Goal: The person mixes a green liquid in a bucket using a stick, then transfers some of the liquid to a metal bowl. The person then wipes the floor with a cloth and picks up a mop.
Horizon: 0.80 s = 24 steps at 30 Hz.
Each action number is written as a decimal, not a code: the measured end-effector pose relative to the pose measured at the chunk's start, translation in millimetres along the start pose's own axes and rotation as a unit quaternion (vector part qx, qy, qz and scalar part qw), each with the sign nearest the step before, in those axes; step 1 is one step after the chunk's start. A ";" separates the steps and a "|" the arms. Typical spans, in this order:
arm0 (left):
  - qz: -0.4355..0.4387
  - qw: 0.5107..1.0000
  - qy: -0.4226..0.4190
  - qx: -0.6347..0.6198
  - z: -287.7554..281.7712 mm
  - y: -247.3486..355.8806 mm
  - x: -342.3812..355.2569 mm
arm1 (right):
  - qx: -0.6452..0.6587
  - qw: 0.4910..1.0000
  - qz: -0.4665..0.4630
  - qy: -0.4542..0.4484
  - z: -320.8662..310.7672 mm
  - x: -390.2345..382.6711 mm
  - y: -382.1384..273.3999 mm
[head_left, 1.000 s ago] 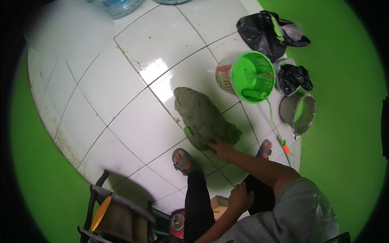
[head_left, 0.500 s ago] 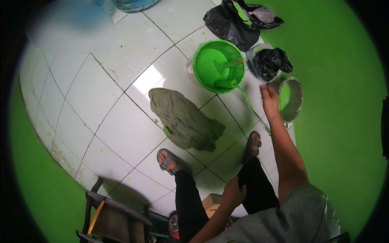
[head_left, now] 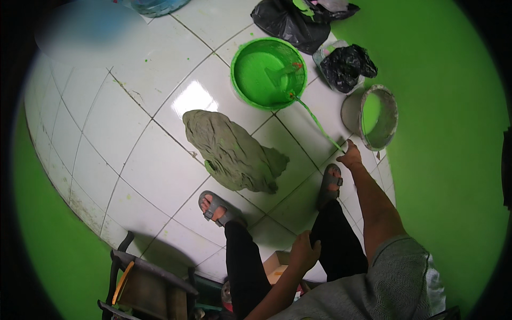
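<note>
My right hand (head_left: 350, 155) is at the lower end of a thin, paint-covered green handle (head_left: 320, 126), thumb and fingers apart around its tip; I cannot tell whether they touch it. That handle slopes out over the rim of a bucket (head_left: 236, 80) of bright green paint. Inside the bucket, a paint-coated tool (head_left: 282, 76) with a reddish end leans against the wall. Over my thigh hangs my left hand (head_left: 305, 253), fingers curled, with nothing visible in it. A crumpled grey-green cloth (head_left: 229, 152) lies on the floor ahead of my feet.
A grey tub (head_left: 350, 113) with light green paint stands beside the green wall (head_left: 442, 160). Black plastic bags (head_left: 290, 24) sit beyond the bucket. A dark chair-like frame (head_left: 152, 288) and an open cardboard box (head_left: 276, 265) are near my legs. White tiles (head_left: 146, 176) cover the floor.
My right hand has come down and nearer, from beside the grey tub to the handle's end. The bucket and cloth appear shifted up and left as the view moved. My left hand stays put.
</note>
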<state>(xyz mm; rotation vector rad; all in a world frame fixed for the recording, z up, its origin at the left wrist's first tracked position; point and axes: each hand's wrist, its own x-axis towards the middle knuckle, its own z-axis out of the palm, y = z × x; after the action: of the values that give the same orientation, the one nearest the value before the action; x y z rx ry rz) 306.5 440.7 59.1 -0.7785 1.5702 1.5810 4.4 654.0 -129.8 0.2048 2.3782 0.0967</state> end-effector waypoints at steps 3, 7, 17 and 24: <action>0.005 1.000 0.004 0.002 13.3 -4.7 0.2 | -0.046 0.999 0.021 -0.005 24.8 12.9 50.1; 0.003 1.000 -0.009 0.010 26.3 -5.5 5.9 | -0.034 0.999 0.013 -0.008 52.6 30.2 108.8; -0.030 0.999 -0.015 0.028 53.0 -15.1 22.4 | 0.068 0.998 -0.004 -0.005 55.5 12.2 136.4; -0.064 0.997 -0.020 0.038 55.3 -16.7 27.3 | 0.035 0.999 0.022 -0.001 81.0 -8.6 142.9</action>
<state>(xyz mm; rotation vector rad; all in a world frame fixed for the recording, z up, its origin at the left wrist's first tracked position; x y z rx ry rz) 311.4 497.6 30.4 -0.7837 1.5129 1.4283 83.3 794.0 -164.5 0.2913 2.3769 0.0343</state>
